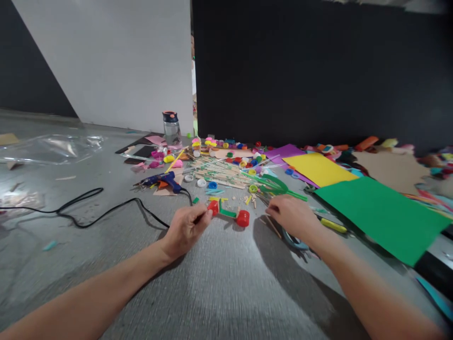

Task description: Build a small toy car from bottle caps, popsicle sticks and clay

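Note:
My left hand (187, 229) pinches one end of a small craft piece between thumb and fingers. The piece has red bottle caps (243, 218) at its ends, joined by a green strip (227, 213); it is held just above the grey table. To the right, my right hand (292, 215) reaches down with curled fingers by some thin sticks (273, 226); its fingertips are hidden, so what they hold is unclear. Under that wrist lies a blue-grey loop (296, 243), perhaps a scissors handle. Beyond the right hand rests a green plastic looped tool (274, 184).
A blue glue gun (161, 180) with a black cord (136, 200) lies at left. Wooden sticks (219, 171) and bottle caps cover the middle. Farther back stands a water bottle (171, 128). On the right are a yellow-handled cutter (333, 225) and green sheet (382, 212).

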`<state>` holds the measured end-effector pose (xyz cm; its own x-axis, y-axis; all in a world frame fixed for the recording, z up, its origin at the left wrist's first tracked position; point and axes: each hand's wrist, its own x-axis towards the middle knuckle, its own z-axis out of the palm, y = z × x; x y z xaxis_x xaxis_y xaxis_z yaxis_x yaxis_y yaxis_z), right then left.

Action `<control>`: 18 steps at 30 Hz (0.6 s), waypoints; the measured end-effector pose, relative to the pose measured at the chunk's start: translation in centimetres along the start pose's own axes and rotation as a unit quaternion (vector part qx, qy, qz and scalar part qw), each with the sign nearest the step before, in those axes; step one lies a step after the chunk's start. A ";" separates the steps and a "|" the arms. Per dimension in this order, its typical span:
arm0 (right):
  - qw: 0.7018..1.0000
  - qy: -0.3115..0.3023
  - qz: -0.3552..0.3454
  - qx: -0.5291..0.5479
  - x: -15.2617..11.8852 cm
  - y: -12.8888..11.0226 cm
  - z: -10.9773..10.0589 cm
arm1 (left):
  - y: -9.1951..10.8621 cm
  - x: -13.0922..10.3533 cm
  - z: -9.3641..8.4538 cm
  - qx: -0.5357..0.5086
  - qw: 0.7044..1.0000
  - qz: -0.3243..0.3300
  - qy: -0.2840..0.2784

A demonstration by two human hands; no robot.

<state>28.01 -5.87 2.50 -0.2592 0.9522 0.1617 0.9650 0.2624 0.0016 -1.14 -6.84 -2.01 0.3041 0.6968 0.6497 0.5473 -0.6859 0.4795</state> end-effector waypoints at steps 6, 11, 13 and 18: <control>0.999 -0.012 -0.022 -0.043 -0.5 -0.4 1.7 | -0.2 0.0 0.2 -0.015 0.999 0.027 -0.030; 1.000 0.003 -0.002 -0.028 0.4 -0.1 2.1 | 0.0 0.1 0.1 -0.017 0.999 0.023 -0.032; 1.000 0.013 0.005 -0.021 0.9 0.2 2.3 | 0.1 0.0 0.1 -0.019 0.999 0.020 -0.033; 1.000 0.016 0.004 -0.025 2.3 -0.2 2.9 | 0.1 -0.1 0.2 -0.023 0.999 0.017 -0.036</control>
<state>27.10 -3.24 -0.01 -0.2511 0.9483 0.1939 0.9679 0.2463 0.0492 -0.91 -6.93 -2.12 0.3782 0.6857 0.6219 0.5008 -0.7166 0.4855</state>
